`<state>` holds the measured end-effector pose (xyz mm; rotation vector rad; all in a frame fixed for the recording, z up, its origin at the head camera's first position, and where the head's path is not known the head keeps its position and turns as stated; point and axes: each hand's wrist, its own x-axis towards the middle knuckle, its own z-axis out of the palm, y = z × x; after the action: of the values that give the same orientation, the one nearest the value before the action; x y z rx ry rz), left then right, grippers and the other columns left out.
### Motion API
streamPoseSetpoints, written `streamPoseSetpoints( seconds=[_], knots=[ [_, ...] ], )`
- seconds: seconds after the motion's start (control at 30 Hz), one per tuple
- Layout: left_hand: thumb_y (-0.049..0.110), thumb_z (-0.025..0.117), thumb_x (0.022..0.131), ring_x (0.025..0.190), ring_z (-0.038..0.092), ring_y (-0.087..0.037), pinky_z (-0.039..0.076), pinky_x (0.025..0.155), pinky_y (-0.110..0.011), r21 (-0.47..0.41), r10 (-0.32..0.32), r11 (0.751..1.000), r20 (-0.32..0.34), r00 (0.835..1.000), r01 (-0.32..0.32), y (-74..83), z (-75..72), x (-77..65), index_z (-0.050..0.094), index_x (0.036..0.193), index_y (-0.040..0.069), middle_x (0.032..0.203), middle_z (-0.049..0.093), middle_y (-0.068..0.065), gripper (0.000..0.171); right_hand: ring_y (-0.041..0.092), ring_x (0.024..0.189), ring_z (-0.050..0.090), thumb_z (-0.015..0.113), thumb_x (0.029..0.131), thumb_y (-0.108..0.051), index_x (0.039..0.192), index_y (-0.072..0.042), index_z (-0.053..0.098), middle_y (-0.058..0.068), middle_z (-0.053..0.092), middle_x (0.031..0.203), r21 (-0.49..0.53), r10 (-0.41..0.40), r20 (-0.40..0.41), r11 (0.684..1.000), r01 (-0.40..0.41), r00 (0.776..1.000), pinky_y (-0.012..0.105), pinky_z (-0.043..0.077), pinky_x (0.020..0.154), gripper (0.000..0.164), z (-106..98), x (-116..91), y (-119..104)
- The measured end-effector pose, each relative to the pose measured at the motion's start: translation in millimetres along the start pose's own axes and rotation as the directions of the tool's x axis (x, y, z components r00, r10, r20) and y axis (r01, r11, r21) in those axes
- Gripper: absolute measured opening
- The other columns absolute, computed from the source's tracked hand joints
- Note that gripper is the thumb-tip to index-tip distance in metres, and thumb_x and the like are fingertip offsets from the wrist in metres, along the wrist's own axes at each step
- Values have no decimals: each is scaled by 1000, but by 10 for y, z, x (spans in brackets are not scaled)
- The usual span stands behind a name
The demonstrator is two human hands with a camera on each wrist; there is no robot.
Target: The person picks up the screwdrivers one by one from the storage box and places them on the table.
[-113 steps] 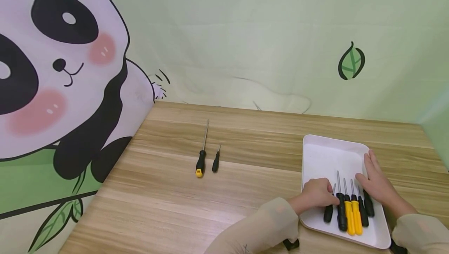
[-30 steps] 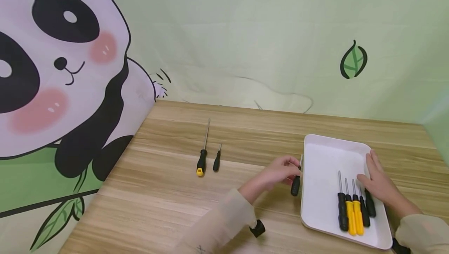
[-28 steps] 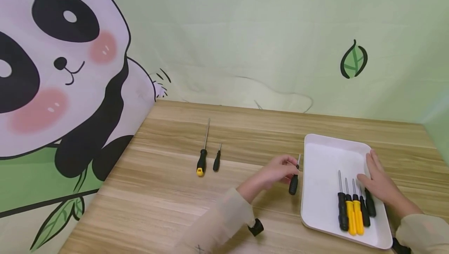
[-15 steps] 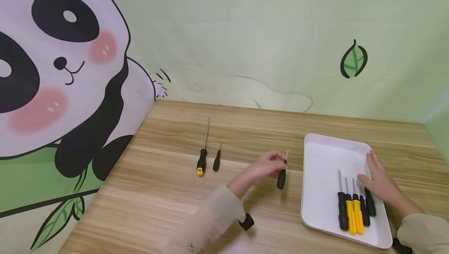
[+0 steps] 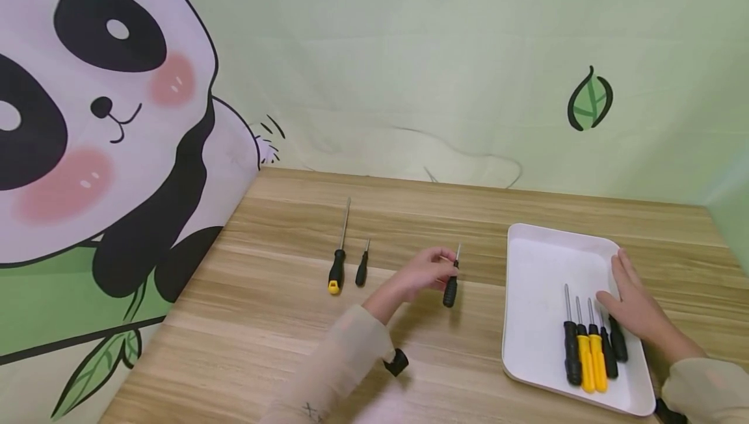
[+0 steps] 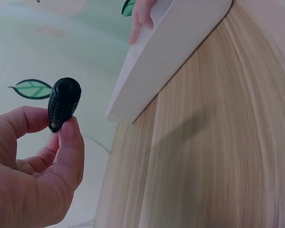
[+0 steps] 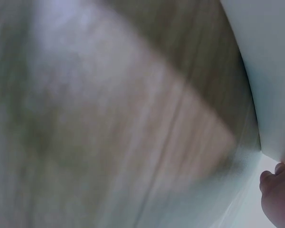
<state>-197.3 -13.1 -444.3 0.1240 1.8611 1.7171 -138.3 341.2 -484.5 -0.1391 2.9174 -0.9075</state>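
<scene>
My left hand [image 5: 426,273] pinches a small screwdriver [image 5: 450,292] with a black ribbed handle, its shank pointing away from me. In the left wrist view the screwdriver's handle [image 6: 65,97] sits between thumb and fingers, above the table, its shadow falling on the wood. My right hand [image 5: 634,307] rests on the right rim of the white tray [image 5: 538,268], fingers extended. Inside the tray lie a large black screwdriver [image 5: 572,356], two yellow-handled screwdrivers [image 5: 598,362] and two smaller black ones [image 5: 617,339], side by side. The right wrist view catches only part of that hand [image 7: 281,194].
Left of my left hand, a long screwdriver [image 5: 336,271] with a yellow-ended black handle lies on the wooden table [image 5: 281,359]. Beside it is a small black screwdriver [image 5: 361,271]. A panda-printed backdrop [image 5: 374,86] rises behind the table.
My left hand has lifted the black screwdriver out of the tray and carried it left over the table. The right hand stays at the tray's rim.
</scene>
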Motion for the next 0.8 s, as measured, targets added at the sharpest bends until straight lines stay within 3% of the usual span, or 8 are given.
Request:
streamPoseSetpoints(
  seconds=[0.23, 0.8],
  knots=[
    [8, 54, 81, 73, 53, -13, 49, 67, -26, 18, -10, 1000, -24, 1000, 10, -53, -120, 19, 50, 107, 2, 88, 52, -4, 26, 39, 130, -17, 38, 92, -22, 135, 9, -9, 22, -23, 141, 3, 0, 1, 1000, 0, 1000, 60, -2, 101, 71, -3, -11, -12],
    [5, 52, 81, 71, 51, -13, 49, 66, -26, 32, -20, 999, -106, 994, 23, -144, -351, 38, 49, 111, -3, 85, 52, -3, 31, 40, 130, -17, 37, 92, -21, 135, 9, -10, 21, -23, 142, 9, -5, -14, 1000, 5, 1000, 60, -2, 101, 70, 9, -10, -2]
  ],
)
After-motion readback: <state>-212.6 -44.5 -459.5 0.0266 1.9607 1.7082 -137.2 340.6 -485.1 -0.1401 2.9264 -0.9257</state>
